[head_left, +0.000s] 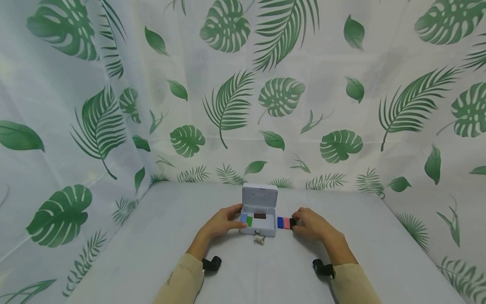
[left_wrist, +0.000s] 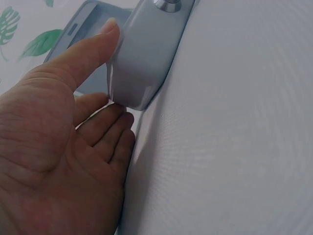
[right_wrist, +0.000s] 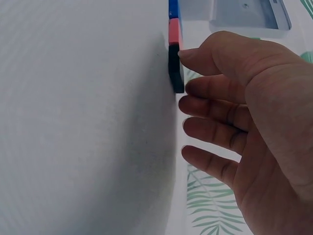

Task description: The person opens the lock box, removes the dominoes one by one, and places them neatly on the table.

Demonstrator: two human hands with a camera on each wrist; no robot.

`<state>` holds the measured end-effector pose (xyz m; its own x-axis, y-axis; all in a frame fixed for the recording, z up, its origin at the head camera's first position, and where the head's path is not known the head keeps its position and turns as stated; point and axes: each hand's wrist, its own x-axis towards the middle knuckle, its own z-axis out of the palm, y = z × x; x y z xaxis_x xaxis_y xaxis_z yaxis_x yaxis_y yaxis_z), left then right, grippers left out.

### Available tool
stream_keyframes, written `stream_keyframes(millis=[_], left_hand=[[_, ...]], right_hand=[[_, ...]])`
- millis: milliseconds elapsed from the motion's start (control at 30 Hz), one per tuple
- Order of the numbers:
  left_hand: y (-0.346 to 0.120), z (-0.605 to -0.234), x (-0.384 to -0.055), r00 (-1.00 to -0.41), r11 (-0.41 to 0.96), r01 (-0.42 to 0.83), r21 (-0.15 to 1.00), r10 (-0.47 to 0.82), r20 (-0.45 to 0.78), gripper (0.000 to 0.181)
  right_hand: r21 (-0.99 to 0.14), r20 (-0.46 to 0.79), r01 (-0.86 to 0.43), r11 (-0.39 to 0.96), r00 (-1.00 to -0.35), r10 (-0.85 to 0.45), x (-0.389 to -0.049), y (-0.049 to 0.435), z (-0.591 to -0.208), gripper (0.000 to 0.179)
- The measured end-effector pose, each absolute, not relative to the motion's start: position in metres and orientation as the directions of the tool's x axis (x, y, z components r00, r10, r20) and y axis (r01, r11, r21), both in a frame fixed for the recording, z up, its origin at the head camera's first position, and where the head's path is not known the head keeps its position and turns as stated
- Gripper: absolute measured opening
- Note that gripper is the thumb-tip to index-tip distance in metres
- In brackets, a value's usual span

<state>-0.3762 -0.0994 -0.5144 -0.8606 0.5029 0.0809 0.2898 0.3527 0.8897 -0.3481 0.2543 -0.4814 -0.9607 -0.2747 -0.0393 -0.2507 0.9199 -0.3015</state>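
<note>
A pale grey-blue cash box [head_left: 267, 231] stands with its lid [head_left: 260, 197] raised. Inside lie a light blue block [head_left: 244, 218], a green block [head_left: 249, 221] and a brown block [head_left: 260, 215]. My left hand [head_left: 220, 221] holds the box at its left end, thumb on the front corner and fingers toward the back. Right of the box, a blue block [head_left: 280, 222], a pink block [head_left: 286, 223] and a black block [head_left: 292, 223] form a row. Thumb and index finger of my right hand [head_left: 311, 223] pinch the black block; its other fingers are spread behind.
Keys [head_left: 260, 240] hang from the lock on the box's front. A white cloth [head_left: 250, 274] covers the table. Behind and at the sides hangs a leaf-patterned curtain [head_left: 243, 63]. Black wrist cameras [head_left: 212, 264] sit on both forearms.
</note>
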Motion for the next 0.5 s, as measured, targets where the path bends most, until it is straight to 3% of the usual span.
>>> stream_keyframes(millis=[500], left_hand=[[-0.0997, -0.5133, -0.3783, -0.857, 0.351, 0.287, 0.891, 0.51, 0.075, 0.086]], right_hand=[[-0.283, 0.099, -0.356, 0.891, -0.935, -0.342, -0.3502, 0.2528, -0.4755, 0.035]])
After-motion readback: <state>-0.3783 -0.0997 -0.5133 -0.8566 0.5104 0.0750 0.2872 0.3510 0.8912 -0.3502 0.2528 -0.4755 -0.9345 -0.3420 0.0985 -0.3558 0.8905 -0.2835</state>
